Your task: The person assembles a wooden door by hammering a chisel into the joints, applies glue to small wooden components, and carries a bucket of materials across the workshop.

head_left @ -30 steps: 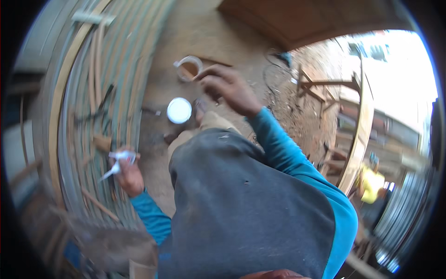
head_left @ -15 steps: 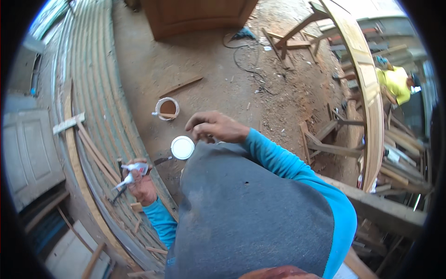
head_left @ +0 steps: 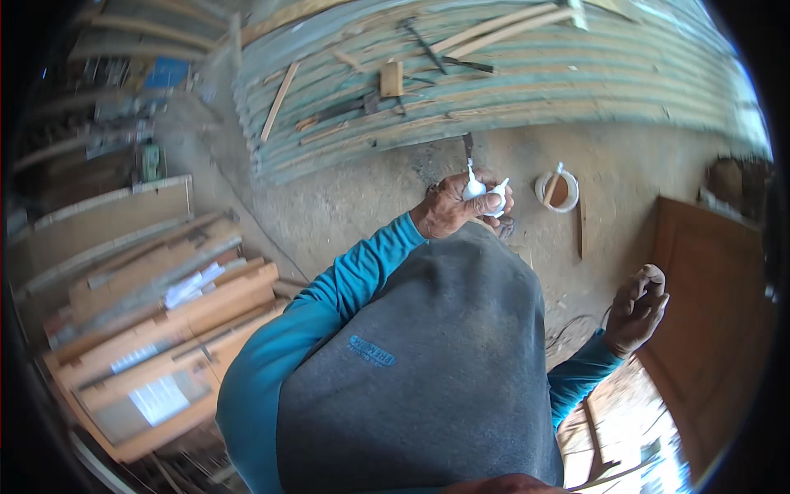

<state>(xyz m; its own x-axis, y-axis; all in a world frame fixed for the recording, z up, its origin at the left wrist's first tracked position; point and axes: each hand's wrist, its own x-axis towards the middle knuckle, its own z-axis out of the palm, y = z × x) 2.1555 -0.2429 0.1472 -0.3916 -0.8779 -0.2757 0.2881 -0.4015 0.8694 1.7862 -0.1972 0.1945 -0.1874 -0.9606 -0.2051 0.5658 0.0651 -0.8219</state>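
Note:
Two small white squeeze bottles (head_left: 476, 189) with narrow pointed nozzles stand up from my left hand (head_left: 448, 206), whose fingers are wrapped round them in front of my chest. Off to the right, my right hand (head_left: 635, 313) hangs in the air with its fingers loosely bent and somewhat apart; nothing shows in it. It is nearest to a large brown wooden panel (head_left: 708, 329). On the ground beyond my hands stands a white-rimmed tub (head_left: 541, 188) of brown stuff, a stick lying across it.
Corrugated sheets (head_left: 527, 99) stretch across the far side, bearing a hammer (head_left: 424, 45), a wood block (head_left: 392, 80) and several strips. A loose wooden strip (head_left: 583, 222) lies beside the tub. Wooden frames with panes (head_left: 164, 362) are stacked at my left.
My view has swung left, bringing the corrugated sheets to the far side and the stacked frames in. The bottles stay in my left hand. My right hand has moved out from my body.

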